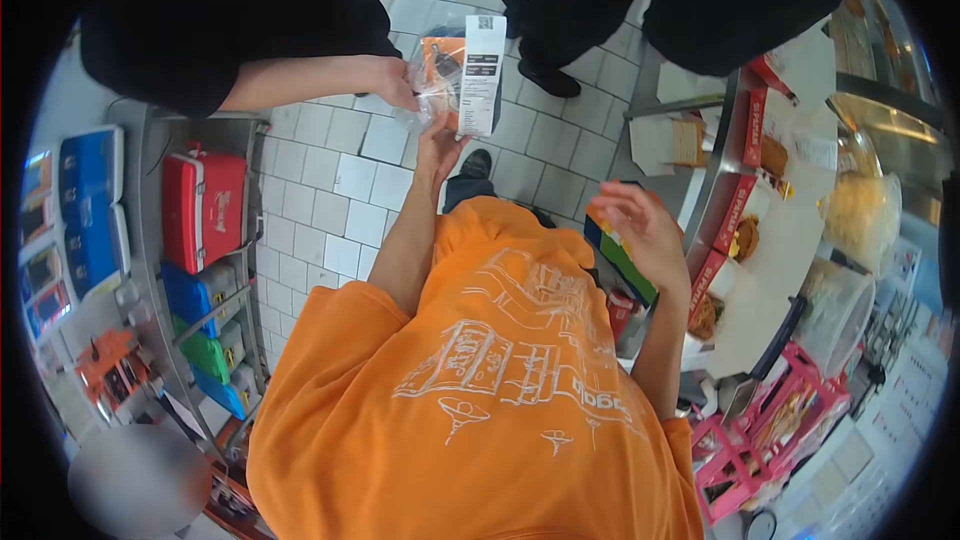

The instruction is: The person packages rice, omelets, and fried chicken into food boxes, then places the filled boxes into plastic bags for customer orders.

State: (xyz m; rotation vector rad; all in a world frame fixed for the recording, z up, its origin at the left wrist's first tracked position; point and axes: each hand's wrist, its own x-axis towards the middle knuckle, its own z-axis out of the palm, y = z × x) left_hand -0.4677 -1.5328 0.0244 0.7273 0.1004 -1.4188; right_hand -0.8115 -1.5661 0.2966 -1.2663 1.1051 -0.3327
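Overhead, the person in an orange shirt [480, 380] with white line drawings and some lettering too warped to read. Left hand [438, 145] raised, fingers pinching the bottom edge of a clear plastic bag [440, 75] holding one orange-and-black packet; print on the packet too small to read. One long white receipt [481, 75] hangs on the front of the bag, black text blocks and a square code at the top, unreadable. Bag sits out in front over the tiled floor [340, 190], between this person and two others in black. A co-worker's hand [392, 80] grips the bag's left side, closed on the plastic. Right hand [645, 230] held out at the right, fingers spread and loosely curled, holding nothing, hovering beside the counter [790, 230].

Left shelf rack [150, 240]: one red cooler [203, 205] with a white logo, not legible; two blue coolers [90, 210] next to it, plus smaller blue and green containers below, count unclear. Right counter: three red-edged paper trays [735, 220] with white lettering along the rim, unreadable, fried food inside. One pink wire rack [760, 430] bottom right.
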